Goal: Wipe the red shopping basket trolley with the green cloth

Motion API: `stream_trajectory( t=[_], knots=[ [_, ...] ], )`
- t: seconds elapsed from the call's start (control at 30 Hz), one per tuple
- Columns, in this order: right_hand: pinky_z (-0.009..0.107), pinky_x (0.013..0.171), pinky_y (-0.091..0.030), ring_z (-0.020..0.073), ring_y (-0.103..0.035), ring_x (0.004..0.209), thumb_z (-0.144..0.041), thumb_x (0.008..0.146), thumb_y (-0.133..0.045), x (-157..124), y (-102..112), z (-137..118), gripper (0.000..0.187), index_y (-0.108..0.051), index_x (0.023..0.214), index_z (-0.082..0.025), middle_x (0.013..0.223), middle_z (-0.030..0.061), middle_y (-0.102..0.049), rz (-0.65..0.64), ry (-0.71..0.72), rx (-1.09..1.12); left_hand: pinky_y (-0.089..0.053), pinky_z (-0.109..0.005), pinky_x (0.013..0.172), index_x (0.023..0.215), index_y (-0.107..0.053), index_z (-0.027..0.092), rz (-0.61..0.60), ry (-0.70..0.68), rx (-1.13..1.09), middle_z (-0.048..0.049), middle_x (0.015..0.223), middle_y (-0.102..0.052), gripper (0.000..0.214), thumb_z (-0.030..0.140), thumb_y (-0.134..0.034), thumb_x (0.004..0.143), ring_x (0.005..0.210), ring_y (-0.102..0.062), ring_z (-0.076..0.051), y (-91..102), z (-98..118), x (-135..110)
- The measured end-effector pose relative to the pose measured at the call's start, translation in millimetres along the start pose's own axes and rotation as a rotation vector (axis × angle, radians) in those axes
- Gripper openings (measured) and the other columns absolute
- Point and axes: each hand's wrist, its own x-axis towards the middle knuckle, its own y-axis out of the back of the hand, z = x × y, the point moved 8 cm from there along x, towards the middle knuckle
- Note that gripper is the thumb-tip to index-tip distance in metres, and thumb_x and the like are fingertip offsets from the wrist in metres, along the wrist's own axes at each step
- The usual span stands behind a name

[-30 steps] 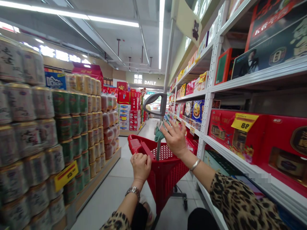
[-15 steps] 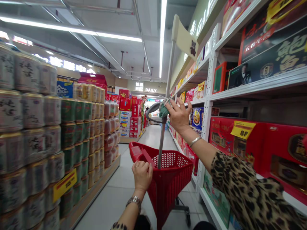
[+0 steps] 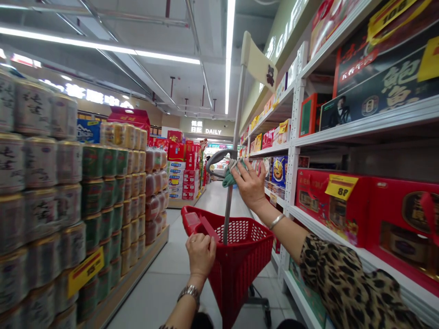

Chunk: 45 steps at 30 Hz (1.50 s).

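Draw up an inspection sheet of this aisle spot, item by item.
Surface: pale tiled floor of a supermarket aisle.
Job's things: red plastic shopping cart with a grey pole ending in a loop handle; green cloth on the loop.
Clutter: nothing seen.
Grippers: left hand curled on the cart's red handle bar; right hand holding the green cloth against the loop.
Cables: nothing seen.
Surroundings: stacked cans to the left; white shelves of red gift boxes to the right.
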Motion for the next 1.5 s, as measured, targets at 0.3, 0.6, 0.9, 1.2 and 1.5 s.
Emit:
stream_trajectory(
  t=[0.3, 0.6, 0.9, 1.2, 1.5],
  knots=[
    [0.058, 0.129, -0.015, 0.0259, -0.066, 0.127, -0.013, 0.101, -0.060, -27.7, 31.5, -22.7, 0.024, -0.078, 0.111, -0.024, 0.123, 0.0058, -0.080, 0.022, 0.226, 0.027, -0.038, -0.041, 0.098, 0.064, -0.055, 0.023, -0.025, 0.019, -0.006, -0.0018, 0.069, -0.060, 0.035, 0.020, -0.054, 0.099, 0.081, -0.059, -0.021, -4.0, -2.3, -2.1],
    [0.068, 0.124, -0.015, 0.0315, -0.052, 0.140, -0.017, 0.104, -0.055, 74.8, 18.6, 29.7, 0.039, -0.072, 0.134, -0.035, 0.142, 0.0068, -0.071, -0.088, -0.039, -0.070, -0.037, -0.041, 0.101, 0.065, -0.056, 0.023, -0.040, 0.034, -0.015, -0.0017, 0.072, -0.062, 0.034, 0.020, -0.054, 0.098, 0.084, -0.059, -0.021, -4.2, -1.4, -3.3],
    [0.072, 0.124, -0.008, 0.0310, -0.052, 0.139, -0.016, 0.103, -0.056, 107.5, 0.0, 10.0, 0.034, -0.075, 0.123, -0.036, 0.133, 0.0035, -0.075, -0.202, -0.034, 0.055, -0.037, -0.041, 0.101, 0.064, -0.056, 0.023, -0.052, 0.062, -0.030, -0.0018, 0.069, -0.059, 0.033, 0.018, -0.054, 0.097, 0.082, -0.058, -0.021, -0.1, -2.6, -5.1],
    [0.070, 0.127, -0.011, 0.0291, -0.055, 0.136, -0.017, 0.104, -0.055, 88.9, 13.5, -43.7, 0.033, -0.072, 0.129, -0.031, 0.137, 0.0069, -0.073, -0.136, 0.148, 0.097, -0.038, -0.041, 0.099, 0.064, -0.059, 0.023, -0.061, 0.085, -0.008, -0.0025, 0.070, -0.059, 0.031, 0.017, -0.055, 0.095, 0.082, -0.057, -0.022, -0.4, -2.4, -5.9],
    [0.067, 0.129, -0.013, 0.0267, -0.059, 0.133, -0.017, 0.104, -0.057, 58.8, 20.3, -61.3, 0.029, -0.073, 0.124, -0.031, 0.137, 0.0041, -0.073, -0.055, 0.299, 0.075, -0.039, -0.041, 0.100, 0.064, -0.058, 0.023, -0.054, 0.070, -0.014, -0.0021, 0.069, -0.058, 0.033, 0.018, -0.055, 0.096, 0.081, -0.058, -0.021, 2.6, -0.5, -4.6]
  ],
)
